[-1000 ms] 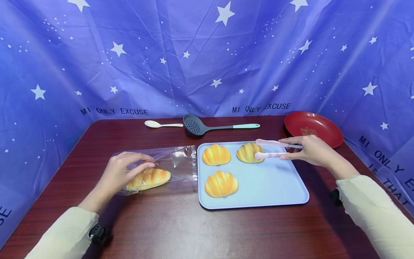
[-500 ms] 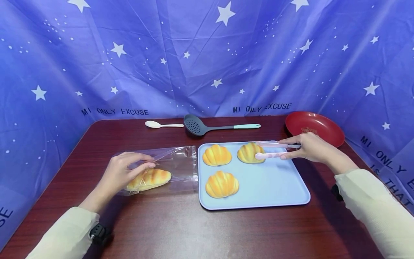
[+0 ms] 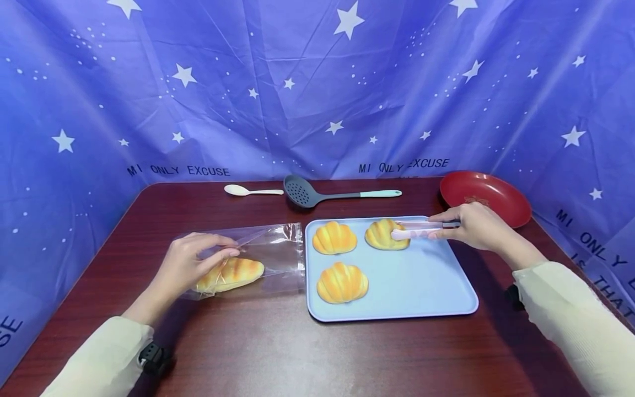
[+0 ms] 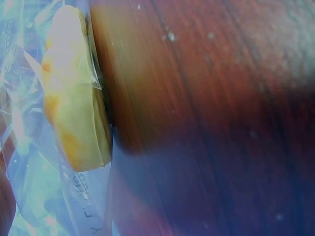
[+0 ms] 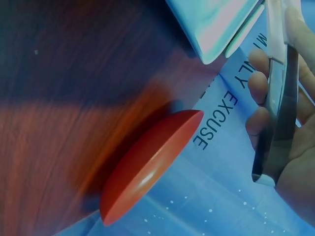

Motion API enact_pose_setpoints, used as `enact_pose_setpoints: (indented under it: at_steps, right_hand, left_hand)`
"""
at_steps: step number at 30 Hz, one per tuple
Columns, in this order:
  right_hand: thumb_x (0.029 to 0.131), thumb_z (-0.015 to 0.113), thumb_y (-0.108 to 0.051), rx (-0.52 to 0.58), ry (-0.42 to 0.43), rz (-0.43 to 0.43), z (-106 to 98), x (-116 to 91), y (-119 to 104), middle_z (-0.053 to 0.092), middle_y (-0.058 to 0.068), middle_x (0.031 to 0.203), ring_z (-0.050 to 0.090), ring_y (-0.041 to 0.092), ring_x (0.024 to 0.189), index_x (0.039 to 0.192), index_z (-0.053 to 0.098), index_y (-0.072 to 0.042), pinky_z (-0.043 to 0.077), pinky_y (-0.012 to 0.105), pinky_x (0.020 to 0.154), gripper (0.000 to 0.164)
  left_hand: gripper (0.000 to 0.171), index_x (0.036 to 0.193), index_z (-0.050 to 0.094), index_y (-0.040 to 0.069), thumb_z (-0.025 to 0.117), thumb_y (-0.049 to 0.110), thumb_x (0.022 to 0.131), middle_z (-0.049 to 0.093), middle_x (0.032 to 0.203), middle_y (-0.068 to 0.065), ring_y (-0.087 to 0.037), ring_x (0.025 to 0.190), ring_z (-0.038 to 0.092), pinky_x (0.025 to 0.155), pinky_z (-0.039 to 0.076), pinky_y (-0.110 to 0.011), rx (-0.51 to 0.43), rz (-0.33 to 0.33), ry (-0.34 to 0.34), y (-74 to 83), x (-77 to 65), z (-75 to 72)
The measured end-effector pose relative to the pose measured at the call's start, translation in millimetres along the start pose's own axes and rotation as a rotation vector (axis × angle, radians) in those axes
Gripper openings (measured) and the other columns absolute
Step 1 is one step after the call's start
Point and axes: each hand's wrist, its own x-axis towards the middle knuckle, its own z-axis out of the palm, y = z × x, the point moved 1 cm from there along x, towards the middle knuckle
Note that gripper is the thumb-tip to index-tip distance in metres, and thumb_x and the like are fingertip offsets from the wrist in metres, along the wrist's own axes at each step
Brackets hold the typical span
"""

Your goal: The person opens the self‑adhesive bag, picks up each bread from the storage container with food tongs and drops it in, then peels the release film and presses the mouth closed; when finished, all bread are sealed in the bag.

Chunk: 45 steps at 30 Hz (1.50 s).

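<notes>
My left hand [image 3: 190, 262] pinches the film of a clear plastic bag [image 3: 280, 248] lying on the table. Inside the bag is a long bread roll [image 3: 238, 274], partly covered by the fingers; the left wrist view shows the roll [image 4: 78, 108] through the film. My right hand [image 3: 478, 226] grips a pair of tongs [image 3: 421, 234] with pale pink ends and a metal bend. Their tips sit on both sides of the right end of a croissant [image 3: 382, 234] at the back of the pale blue tray [image 3: 421, 286]. Two other croissants, one behind [image 3: 334, 238] and one in front [image 3: 342, 283], lie on the tray's left side.
A white spoon [image 3: 238, 190] and a grey slotted ladle [image 3: 302, 193] with a mint handle lie along the table's back edge. Behind my right hand stands a red plate [image 3: 501, 198], also near in the right wrist view. A blue starry cloth [image 3: 307, 110] hangs around the table.
The tongs' arms have drawn closer together at the croissant as my right fingers squeeze. My left hand, the bag and the roll stay in place; the head view has shifted slightly.
</notes>
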Motion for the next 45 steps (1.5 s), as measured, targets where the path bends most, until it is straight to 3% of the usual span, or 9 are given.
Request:
enact_pose_setpoints:
  at_steps: [4,9,15,21,24,28,33,39,45]
  right_hand:
    - [0.084,0.085,-0.036,-0.008,0.029,0.035,3,-3,0,0.055,-0.004,0.058,0.044,0.017,0.062,0.121,0.076,-0.011,0.036,0.034,0.060,0.046]
    - [0.082,0.087,-0.035,-0.034,0.098,0.015,4,-7,-1,0.071,0.003,0.077,0.048,0.017,0.066,0.117,0.078,-0.013,0.036,0.036,0.064,0.043]
    - [0.080,0.087,-0.038,-0.018,0.168,-0.028,0,-10,-9,0.055,-0.008,0.058,0.039,0.014,0.055,0.115,0.079,-0.012,0.032,0.031,0.052,0.044]
    - [0.080,0.088,-0.036,-0.029,0.259,-0.084,-8,-8,-22,0.044,-0.011,0.053,0.036,0.010,0.050,0.110,0.081,-0.015,0.030,0.027,0.048,0.038]
    - [0.080,0.088,-0.036,-0.019,0.287,-0.099,-12,-5,-30,0.043,-0.010,0.054,0.034,0.009,0.050,0.110,0.081,-0.016,0.029,0.027,0.047,0.036]
    - [0.079,0.088,-0.036,-0.009,0.312,-0.126,-17,-1,-45,0.056,-0.009,0.062,0.037,0.009,0.053,0.109,0.082,-0.017,0.030,0.028,0.047,0.036]
    - [0.080,0.088,-0.037,-0.014,0.303,-0.158,-19,6,-71,0.071,0.000,0.076,0.040,0.012,0.054,0.109,0.082,-0.017,0.032,0.031,0.048,0.036]
    - [0.084,0.084,-0.039,-0.012,0.216,-0.163,-15,16,-107,0.051,-0.006,0.057,0.036,0.012,0.048,0.114,0.080,-0.018,0.032,0.030,0.048,0.037]
    - [0.085,0.083,-0.040,-0.003,0.171,-0.203,-5,28,-138,0.052,-0.006,0.060,0.040,0.013,0.052,0.116,0.079,-0.019,0.033,0.030,0.049,0.038]
  left_hand:
    - [0.035,0.095,0.081,0.016,0.067,0.047,0.095,0.078,0.087,0.005,-0.019,0.076,0.073,0.071,0.053,-0.037,0.003,-0.005,-0.002,-0.2,0.6,-0.2]
    - [0.027,0.095,0.081,0.017,0.072,0.042,0.093,0.077,0.088,0.006,-0.018,0.078,0.073,0.071,0.052,-0.035,0.002,-0.018,-0.012,-0.5,0.6,-0.4]
    - [0.018,0.096,0.080,0.018,0.080,0.034,0.088,0.077,0.089,0.006,-0.018,0.078,0.073,0.071,0.053,-0.037,0.010,-0.034,-0.022,-0.7,-0.5,-0.2]
    - [0.016,0.095,0.080,0.017,0.085,0.025,0.082,0.078,0.090,0.005,-0.019,0.079,0.073,0.070,0.054,-0.041,0.021,-0.044,-0.028,-1.2,-0.8,0.4]
    - [0.015,0.095,0.080,0.017,0.085,0.025,0.083,0.078,0.089,0.005,-0.020,0.079,0.073,0.070,0.054,-0.042,0.023,-0.045,-0.027,-1.4,-0.9,0.6]
    - [0.015,0.095,0.080,0.017,0.083,0.027,0.084,0.077,0.089,0.006,-0.020,0.079,0.073,0.070,0.054,-0.042,0.021,-0.045,-0.028,-1.6,-0.4,1.0]
    - [0.015,0.095,0.080,0.018,0.085,0.025,0.082,0.077,0.089,0.007,-0.019,0.080,0.073,0.071,0.054,-0.042,0.019,-0.053,-0.032,-1.3,-0.5,1.2]
    - [0.024,0.095,0.079,0.018,0.088,0.012,0.073,0.077,0.089,0.006,-0.020,0.080,0.073,0.071,0.054,-0.040,0.027,-0.067,-0.038,-0.9,-0.7,1.6]
    - [0.027,0.096,0.079,0.017,0.089,0.010,0.071,0.077,0.091,0.005,-0.020,0.080,0.073,0.071,0.054,-0.039,0.029,-0.075,-0.037,-1.0,-0.1,1.0]
